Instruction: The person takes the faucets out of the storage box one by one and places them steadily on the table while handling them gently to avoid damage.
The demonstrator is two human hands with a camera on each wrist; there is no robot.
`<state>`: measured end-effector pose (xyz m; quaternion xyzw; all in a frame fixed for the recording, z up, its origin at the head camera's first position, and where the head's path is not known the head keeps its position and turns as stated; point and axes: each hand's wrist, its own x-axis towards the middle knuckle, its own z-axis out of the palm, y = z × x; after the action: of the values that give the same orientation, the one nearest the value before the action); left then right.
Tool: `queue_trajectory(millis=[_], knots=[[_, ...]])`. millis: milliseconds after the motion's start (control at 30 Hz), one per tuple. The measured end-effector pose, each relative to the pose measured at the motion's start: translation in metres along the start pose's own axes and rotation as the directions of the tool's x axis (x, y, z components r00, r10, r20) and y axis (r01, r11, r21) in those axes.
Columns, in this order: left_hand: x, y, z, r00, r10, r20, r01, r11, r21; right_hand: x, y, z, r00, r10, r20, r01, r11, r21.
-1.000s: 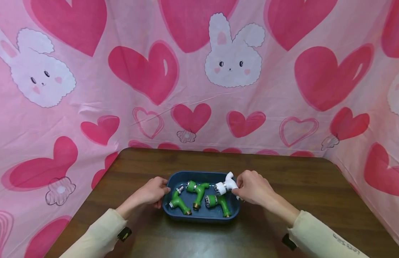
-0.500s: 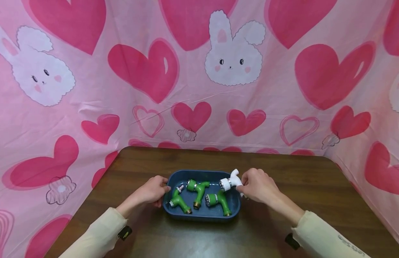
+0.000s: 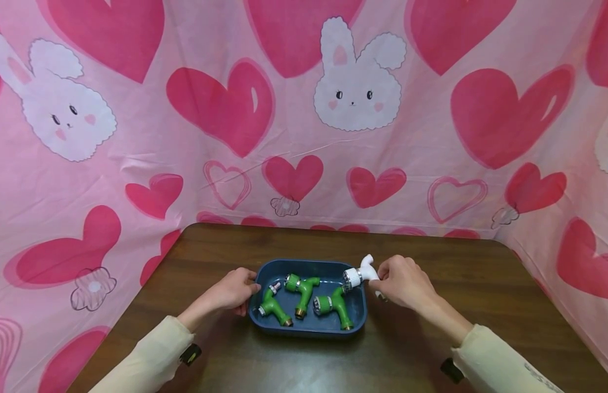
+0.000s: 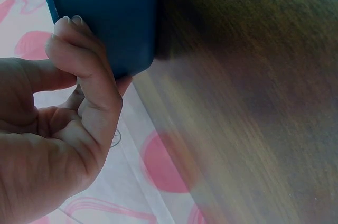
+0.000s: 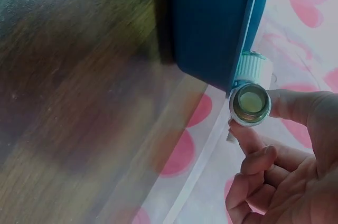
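Observation:
A blue rectangular basin (image 3: pixel 304 331) stands on the table, with several green faucets inside, one (image 3: pixel 302 295) near its middle. My left hand (image 3: pixel 234 290) grips the basin's left rim; in the left wrist view its fingers curl at the basin wall (image 4: pixel 113 18). Between thumb and fingers, my right hand (image 3: pixel 404 283) pinches a white faucet (image 3: pixel 367 271) over the basin's right rim. The faucet's ribbed white knob points left, over the basin. In the right wrist view, the faucet's round threaded inlet (image 5: pixel 250 102) faces the camera beside the basin's rim.
The brown wooden table (image 3: pixel 431 256) extends around the basin on all sides. Behind it hangs a pink curtain (image 3: pixel 304 136) with hearts and rabbits. At the left, another green faucet (image 3: pixel 274 309) lies close to the basin wall.
My right hand has moved right with the white faucet, from above the basin's inside to over its right rim. My left hand and the green faucets have stayed in place.

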<state>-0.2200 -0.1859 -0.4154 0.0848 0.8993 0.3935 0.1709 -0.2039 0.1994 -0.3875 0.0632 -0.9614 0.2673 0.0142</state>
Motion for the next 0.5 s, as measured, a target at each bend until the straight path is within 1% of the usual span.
queue_trajectory(millis=[167,500], knots=[[-0.001,0.001,0.001,1.0,-0.008,-0.004,0.008,1.0,-0.003,0.0,0.006,-0.003,1.0,0.018,-0.013,-0.017,1.0,0.013],[-0.002,0.003,-0.001,1.0,0.002,0.005,-0.002,1.0,0.008,0.001,0.014,-0.011,0.999,0.048,-0.011,-0.048,0.999,0.026]])
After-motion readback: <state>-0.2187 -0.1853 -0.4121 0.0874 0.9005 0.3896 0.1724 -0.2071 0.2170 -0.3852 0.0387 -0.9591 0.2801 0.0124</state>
